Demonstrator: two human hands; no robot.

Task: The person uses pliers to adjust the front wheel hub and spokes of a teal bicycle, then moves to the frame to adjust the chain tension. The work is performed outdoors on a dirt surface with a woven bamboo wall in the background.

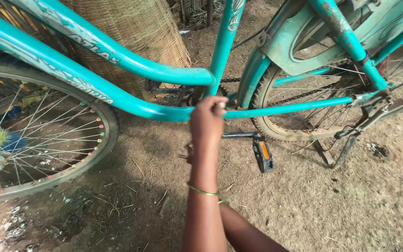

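Observation:
A teal bicycle frame (155,109) stands across the view on a dirt floor. My left hand (207,122), with a green bangle on its wrist, is curled against the lower frame tube just beside the crank, fingers closed on the tube. My right forearm (246,231) comes in from the lower right and passes under the left arm. Only a small bit of my right hand (185,152) shows left of the left wrist, so I cannot tell its grip. A black pedal (263,154) with an orange reflector hangs on its crank arm (239,135) right of my left hand.
The front wheel (96,149), with coloured beads on its spokes, fills the left. The rear wheel (276,133), chain (304,93), mudguard (295,51) and kickstand (346,149) are on the right. A large woven basket (136,28) stands behind the frame.

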